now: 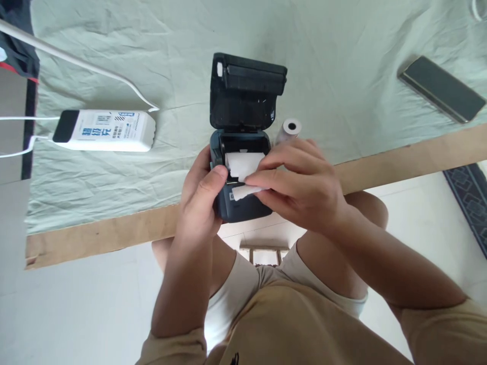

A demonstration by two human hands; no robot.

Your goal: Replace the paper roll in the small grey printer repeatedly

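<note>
A dark portable receipt printer (247, 209) sits at the table's front edge with its lid (243, 104) flipped up. White roll paper (245, 163) lies in its compartment, and a strip of the paper (243, 191) comes out over the front. My left hand (201, 195) grips the printer's left side, thumb on the rim of the compartment. With thumb and fingers closed, my right hand (299, 182) pinches the paper at the printer's right side. Just behind that hand a second white paper roll (289, 130) stands, partly covered by the fingers.
A white power bank or charger (110, 131) with cables lies at left. Another white cable (83, 63) crosses the cloth (182, 61). At right rests a dark phone (443, 88). The table's bare wooden edge (102, 230) runs along the front, above my legs.
</note>
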